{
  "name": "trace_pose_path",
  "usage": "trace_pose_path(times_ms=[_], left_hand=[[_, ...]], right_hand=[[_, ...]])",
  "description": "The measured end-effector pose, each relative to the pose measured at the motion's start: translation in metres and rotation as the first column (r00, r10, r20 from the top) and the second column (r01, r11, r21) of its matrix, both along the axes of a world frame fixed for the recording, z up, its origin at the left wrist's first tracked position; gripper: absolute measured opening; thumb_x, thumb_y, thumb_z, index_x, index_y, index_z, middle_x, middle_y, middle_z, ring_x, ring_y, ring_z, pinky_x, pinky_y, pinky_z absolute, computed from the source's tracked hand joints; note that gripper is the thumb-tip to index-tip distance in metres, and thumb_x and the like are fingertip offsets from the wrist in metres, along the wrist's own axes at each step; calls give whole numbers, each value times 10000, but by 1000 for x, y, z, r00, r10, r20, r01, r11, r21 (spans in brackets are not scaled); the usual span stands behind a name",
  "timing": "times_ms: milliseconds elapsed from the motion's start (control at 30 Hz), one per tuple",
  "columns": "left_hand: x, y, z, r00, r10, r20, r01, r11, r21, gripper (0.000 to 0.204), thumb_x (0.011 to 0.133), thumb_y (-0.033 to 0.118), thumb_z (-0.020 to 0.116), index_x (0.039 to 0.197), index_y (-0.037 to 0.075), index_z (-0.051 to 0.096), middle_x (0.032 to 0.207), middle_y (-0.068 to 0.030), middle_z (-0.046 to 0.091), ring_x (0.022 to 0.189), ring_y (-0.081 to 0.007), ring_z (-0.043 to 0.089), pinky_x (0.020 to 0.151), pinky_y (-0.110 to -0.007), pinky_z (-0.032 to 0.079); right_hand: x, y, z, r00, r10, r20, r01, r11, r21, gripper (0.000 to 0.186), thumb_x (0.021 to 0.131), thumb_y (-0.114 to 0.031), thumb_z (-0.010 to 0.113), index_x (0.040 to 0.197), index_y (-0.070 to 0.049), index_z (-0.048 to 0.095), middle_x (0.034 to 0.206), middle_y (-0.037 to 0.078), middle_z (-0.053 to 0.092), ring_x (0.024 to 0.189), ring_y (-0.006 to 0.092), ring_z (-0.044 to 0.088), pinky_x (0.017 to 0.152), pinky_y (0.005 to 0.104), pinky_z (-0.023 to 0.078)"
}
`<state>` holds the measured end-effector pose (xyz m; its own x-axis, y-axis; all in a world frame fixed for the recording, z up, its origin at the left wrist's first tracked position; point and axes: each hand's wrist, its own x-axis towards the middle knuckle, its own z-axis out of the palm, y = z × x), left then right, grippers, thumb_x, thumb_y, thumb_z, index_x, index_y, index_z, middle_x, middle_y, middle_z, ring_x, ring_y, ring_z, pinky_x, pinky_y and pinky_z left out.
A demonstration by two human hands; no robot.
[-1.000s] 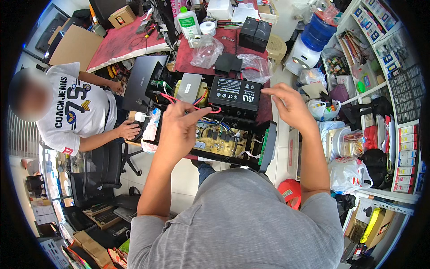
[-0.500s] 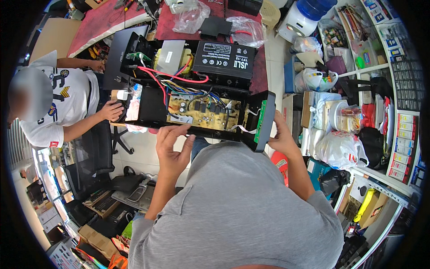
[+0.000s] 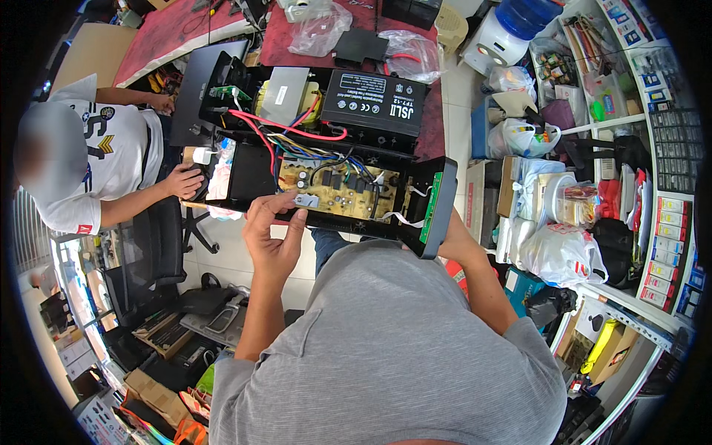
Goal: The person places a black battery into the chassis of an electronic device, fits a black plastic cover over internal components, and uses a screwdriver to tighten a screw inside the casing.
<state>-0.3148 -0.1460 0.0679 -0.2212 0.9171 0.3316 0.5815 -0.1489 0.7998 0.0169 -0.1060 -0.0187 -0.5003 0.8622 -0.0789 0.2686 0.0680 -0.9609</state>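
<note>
Before me lies an opened black power backup unit, its two halves joined by coloured wires. The far half holds a black battery and a transformer. A tan circuit board sits in the near half. My left hand grips the near wall, fingers over its rim by the board's left end and thumb outside. At the right end my right hand holds the dark end panel, which carries a narrow green board; its fingertips are hidden behind the panel.
A co-worker sits at the left, one hand near a white plug. Behind the unit is a red-topped table with plastic bags. Crowded shelves and a water dispenser stand to the right.
My left hand has shifted slightly left and farther over the near wall's rim. My right hand has slid lower and inward behind the end panel. The end panel sits slightly lower.
</note>
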Motion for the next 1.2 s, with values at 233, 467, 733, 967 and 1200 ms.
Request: trace_pose_path(times_ms=[233, 467, 733, 967, 1200], left_hand=[[4, -3, -5, 998, -40, 48, 41, 999, -12, 304, 789, -6, 795, 1083, 42, 738, 934, -83, 683, 852, -193, 618, 767, -309, 504], [5, 6, -2, 997, -74, -24, 73, 997, -32, 314, 815, -25, 769, 1122, 24, 724, 951, -87, 667, 876, -168, 614, 801, -289, 492], [9, 41, 20, 955, -144, -258, 144, 989, -19, 391, 757, 38, 813, 1138, 57, 724, 1014, -93, 698, 938, -252, 635, 873, -355, 457], [6, 88, 54, 870, -238, -431, 264, 965, -1, 521, 741, 155, 848, 1234, 77, 698, 1124, -113, 679, 1047, -304, 611, 923, -406, 441], [19, 156, 62, 734, -427, -528, 482, 875, -38, 623, 736, 211, 859, 1311, 99, 649, 1260, -136, 653, 1168, -340, 590, 1002, -442, 443]], right_hand=[[-11, 0, 8, 999, -42, -9, 42, 997, 71, 946, 619, -218, 987, 1392, -7, 485, 1279, 131, 632, 1170, 227, 609, 1026, 386, 473], [-10, -2, -11, 1000, -27, -2, 27, 999, 30, 847, 648, -190, 960, 1362, -19, 538, 1255, 124, 654, 1147, 229, 627, 1014, 386, 480], [-6, -2, -30, 999, -13, 49, 10, 998, 61, 800, 668, -157, 933, 1359, -28, 551, 1272, 119, 651, 1154, 227, 631, 1008, 385, 496], [-7, -2, -32, 999, -30, 29, 28, 998, 61, 921, 651, -171, 931, 1427, -30, 455, 1320, 132, 592, 1207, 246, 583, 1042, 396, 462], [-8, 3, -25, 991, 41, -126, -44, 999, -25, 1145, 655, -138, 871, 1577, -40, 199, 1545, 186, 320, 1445, 330, 353, 1195, 412, 293]])
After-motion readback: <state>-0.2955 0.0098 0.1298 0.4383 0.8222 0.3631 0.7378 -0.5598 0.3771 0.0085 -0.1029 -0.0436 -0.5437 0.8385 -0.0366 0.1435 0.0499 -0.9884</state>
